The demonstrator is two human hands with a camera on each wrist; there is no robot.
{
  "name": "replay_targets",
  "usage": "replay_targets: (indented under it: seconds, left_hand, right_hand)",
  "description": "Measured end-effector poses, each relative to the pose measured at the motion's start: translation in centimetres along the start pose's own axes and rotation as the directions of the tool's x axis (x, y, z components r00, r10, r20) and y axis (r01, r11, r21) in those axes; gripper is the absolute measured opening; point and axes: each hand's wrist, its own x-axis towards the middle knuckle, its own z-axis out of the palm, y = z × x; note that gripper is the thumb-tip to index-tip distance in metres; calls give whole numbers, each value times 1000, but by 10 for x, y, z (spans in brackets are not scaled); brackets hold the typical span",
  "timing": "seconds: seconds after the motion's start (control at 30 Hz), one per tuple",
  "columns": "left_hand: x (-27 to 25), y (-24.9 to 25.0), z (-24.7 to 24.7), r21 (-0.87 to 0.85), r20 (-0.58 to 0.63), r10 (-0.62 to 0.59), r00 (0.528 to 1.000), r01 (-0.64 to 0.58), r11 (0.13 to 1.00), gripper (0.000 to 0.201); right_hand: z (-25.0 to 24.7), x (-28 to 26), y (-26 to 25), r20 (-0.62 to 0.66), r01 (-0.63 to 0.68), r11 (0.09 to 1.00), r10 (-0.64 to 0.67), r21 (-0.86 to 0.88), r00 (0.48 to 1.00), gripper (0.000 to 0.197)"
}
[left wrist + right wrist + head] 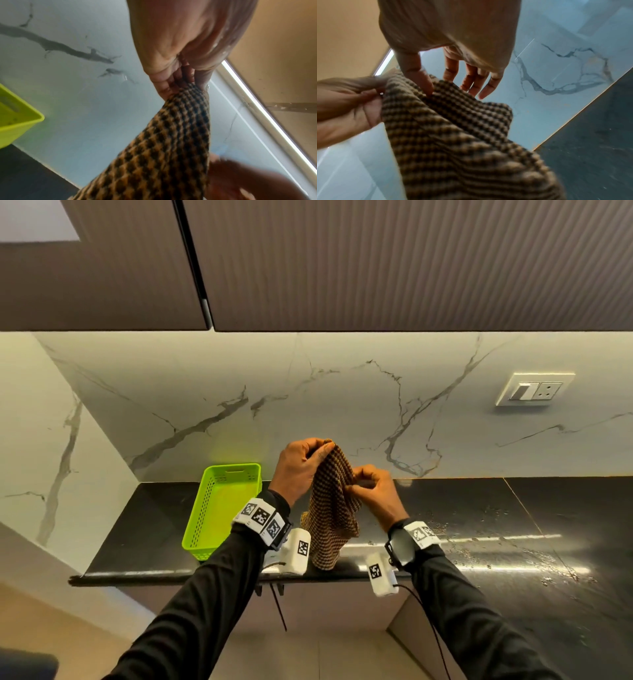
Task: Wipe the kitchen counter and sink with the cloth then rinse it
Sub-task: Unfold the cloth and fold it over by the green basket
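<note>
A: What's the biggest thing I should place first?

B: From my end, the marble wall (342,405) fills the space behind both grips, with dark cabinets (376,261) above them. Below the grips runs the black bench (513,525); to the right of the right grip it carries water droplets.

A: And near the hands?

B: A green basket (219,508) stands on the bench just left of the left grip, its far end against the wall. A socket plate (534,389) sits on the wall well to the right of the right grip, higher than it.

A: Where's the cloth?

B: The cloth (332,508) hangs in the air between my two grips, brown and black check, draping down from them toward the front edge of the bench. I cannot tell whether its lower end touches the bench.

A: How are the grips?

B: My left hand (301,465) is the higher one. Its fingers and thumb are pinched tight on the cloth's top corner; the left wrist view shows the fabric coming straight out of that closed grip. My right hand (373,494) is lower, at the cloth's right edge. In the right wrist view its thumb (419,77) presses into the fabric while the other fingers (481,82) hang straight and apart behind the cloth, so that grip is spread, not clamped.
</note>
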Motion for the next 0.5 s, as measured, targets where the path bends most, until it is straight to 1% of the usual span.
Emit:
replay_targets:
  seconds: [0.03,0.07,0.1,0.13,0.17,0.2,0.23,0.27,0.33,0.37,0.4,0.43,0.47,0.5]
  left_hand:
    - [1,3,-6,15,-18,13,1000,-12,1000,13]
    - [3,7,-11,20,-35,18,999,-18,1000,13]
    - [3,10,-17,17,-46,24,999,-23,1000,12]
    - [4,13,-22,8,-46,28,999,-28,1000,11]
    - [5,15,-28,22,-49,30,998,-29,999,13]
    - [5,16,-34,61,-55,40,998,-36,997,17]
    - [5,16,-39,129,-64,55,996,-46,991,21]
    - [4,16,-45,189,-77,76,994,-60,980,23]
    - [2,10,-56,224,-124,79,989,-50,973,25]
    - [0,7,-61,204,-150,67,986,-35,978,25]
    - [-1,4,-65,190,-177,51,983,-16,982,26]
    - [-2,0,-68,176,-215,32,976,6,984,28]
    - [-3,-4,-71,154,-258,18,966,23,988,32]
    - [-3,-8,-75,128,-294,10,956,29,991,34]
  right_hand:
    - [-1,-1,4,27,6,1000,-6,-9,1000,24]
    - [-3,-2,8,80,14,999,-11,-39,997,27]
    - [-3,-2,13,156,34,993,-15,-116,988,29]
    - [-5,-3,18,236,68,967,-8,-246,972,29]
    - [-5,-4,22,309,102,922,20,-374,951,27]
    - [-6,-5,26,342,107,880,65,-462,937,26]
    - [-10,-5,28,333,87,865,96,-494,938,24]
    - [-17,-3,27,281,56,873,95,-485,955,20]
    - [-35,6,22,98,26,916,14,-401,995,13]
    - [-43,11,16,21,51,922,-47,-384,999,11]
    - [-48,15,7,7,89,906,-95,-413,996,11]
    - [-51,16,-2,62,137,880,-122,-455,991,9]
    - [-53,16,-14,145,185,858,-131,-480,981,9]
    - [-55,16,-24,202,224,853,-142,-472,969,9]
